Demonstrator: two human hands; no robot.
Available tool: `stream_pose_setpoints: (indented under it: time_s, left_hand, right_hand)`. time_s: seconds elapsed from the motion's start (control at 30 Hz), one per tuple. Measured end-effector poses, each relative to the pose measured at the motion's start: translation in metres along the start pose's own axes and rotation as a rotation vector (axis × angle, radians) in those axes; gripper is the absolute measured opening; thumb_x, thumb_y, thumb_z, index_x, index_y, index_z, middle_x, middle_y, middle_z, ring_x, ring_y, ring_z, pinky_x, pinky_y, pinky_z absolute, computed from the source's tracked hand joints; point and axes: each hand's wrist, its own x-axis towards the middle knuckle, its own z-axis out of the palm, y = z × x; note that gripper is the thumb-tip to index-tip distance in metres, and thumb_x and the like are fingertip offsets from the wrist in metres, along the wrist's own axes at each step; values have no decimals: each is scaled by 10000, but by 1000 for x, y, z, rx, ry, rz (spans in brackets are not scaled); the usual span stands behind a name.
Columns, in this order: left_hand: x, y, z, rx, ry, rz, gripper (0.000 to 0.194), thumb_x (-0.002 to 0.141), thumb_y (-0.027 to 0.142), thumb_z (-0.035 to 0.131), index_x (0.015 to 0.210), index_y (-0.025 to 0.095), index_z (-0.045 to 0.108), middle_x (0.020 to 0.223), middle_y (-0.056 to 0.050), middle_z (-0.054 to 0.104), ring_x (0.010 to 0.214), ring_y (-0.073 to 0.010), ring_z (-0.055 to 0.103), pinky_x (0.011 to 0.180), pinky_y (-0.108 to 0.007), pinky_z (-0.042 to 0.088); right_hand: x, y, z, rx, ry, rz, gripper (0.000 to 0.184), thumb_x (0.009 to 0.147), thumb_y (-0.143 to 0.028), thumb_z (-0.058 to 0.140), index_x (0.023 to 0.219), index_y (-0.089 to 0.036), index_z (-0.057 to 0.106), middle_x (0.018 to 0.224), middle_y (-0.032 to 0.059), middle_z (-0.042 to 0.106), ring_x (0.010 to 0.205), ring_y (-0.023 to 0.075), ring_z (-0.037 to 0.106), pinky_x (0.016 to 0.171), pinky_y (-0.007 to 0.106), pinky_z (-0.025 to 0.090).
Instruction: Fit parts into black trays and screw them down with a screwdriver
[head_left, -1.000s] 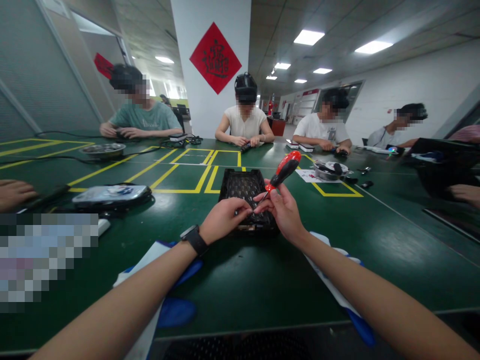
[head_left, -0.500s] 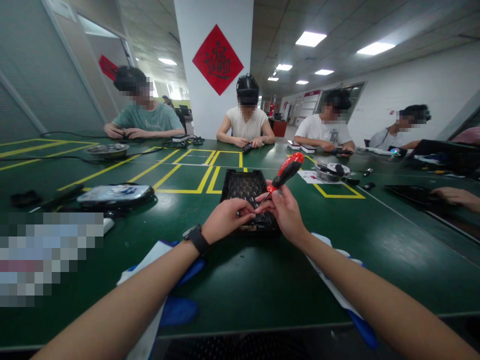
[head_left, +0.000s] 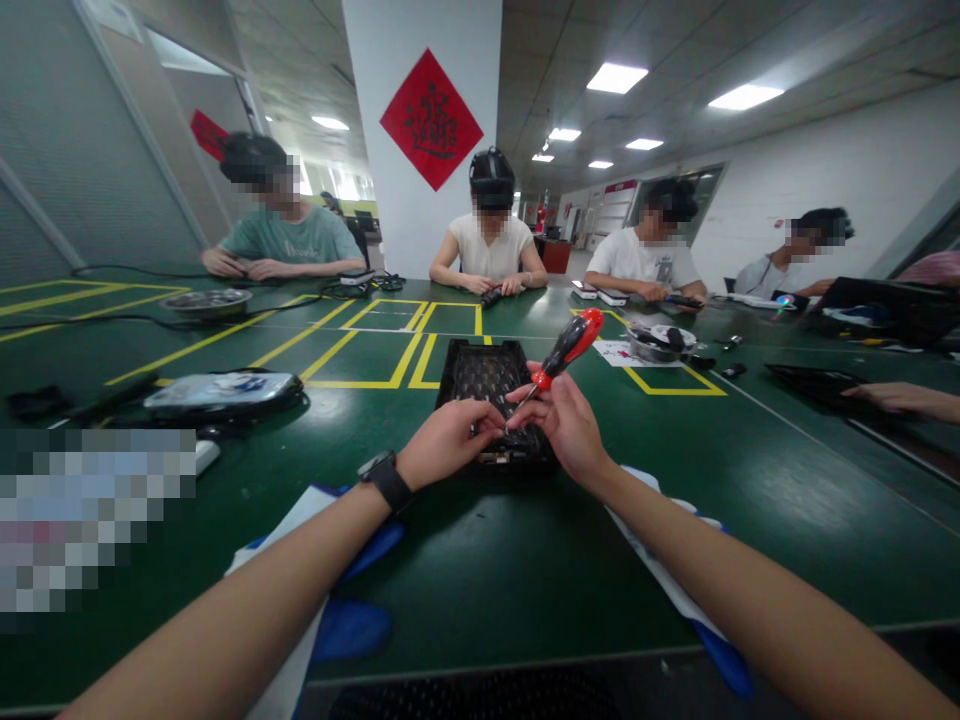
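Observation:
A red and black screwdriver [head_left: 568,348] leans up and to the right in my right hand [head_left: 566,425], its handle standing above the fingers and its thin shaft pointing down toward my left fingertips. My left hand [head_left: 457,440], with a black watch on the wrist, is closed in a pinch close to the screwdriver's tip. Whatever lies in that pinch is too small to make out. Both hands are over a black rectangular plastic tray [head_left: 487,355], which has a patterned floor and sits on the green table [head_left: 480,590]. The hands hide part of its inside.
Blue and white gloves [head_left: 352,625] lie under my left forearm, and another glove [head_left: 652,530] under my right. A clear bag [head_left: 225,390] rests to the left. Metal bowls [head_left: 660,340] stand farther off. Several people sit around the table; one co-worker's hand [head_left: 907,398] is at the right.
The screwdriver's handle has tipped and turned slightly in my right hand, lower and a little left. My hands stay together over the tray. The whole view has shifted slightly.

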Motion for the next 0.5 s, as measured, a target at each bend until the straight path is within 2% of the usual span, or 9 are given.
stream_pose_setpoints:
  time_s: [0.2, 0.3, 0.4, 0.5]
  left_hand:
    - [1, 1, 0, 19, 33, 11, 147, 819, 193, 496, 922, 181, 600, 842, -22, 637, 774, -129, 572, 725, -253, 432]
    - [2, 5, -1, 127, 53, 34, 180, 846, 217, 470, 985, 192, 582, 885, -29, 632, 829, -144, 560, 756, -276, 410]
    - [1, 12, -3, 264, 55, 68, 182, 865, 258, 447, 952, 194, 593, 894, -39, 628, 853, -161, 545, 765, -299, 375]
    - [1, 17, -2, 264, 46, 56, 200, 839, 355, 497, 905, 194, 597, 834, -24, 633, 807, -158, 544, 741, -293, 360]
  right_hand:
    - [1, -1, -1, -35, 96, -81, 309, 888, -411, 369, 1114, -216, 451, 775, 3, 604, 517, 83, 567, 525, 234, 455]
    - [2, -2, -3, -60, 120, -102, 300, 887, -409, 375, 1097, -212, 462, 735, -6, 589, 471, 67, 532, 469, 208, 418]
    - [2, -2, -3, -69, 115, -89, 309, 883, -421, 379, 1095, -213, 463, 734, -6, 589, 463, 66, 527, 458, 206, 416]
    - [0, -2, -1, -76, 103, -77, 318, 875, -427, 393, 1098, -212, 461, 751, -4, 594, 469, 69, 537, 462, 211, 428]
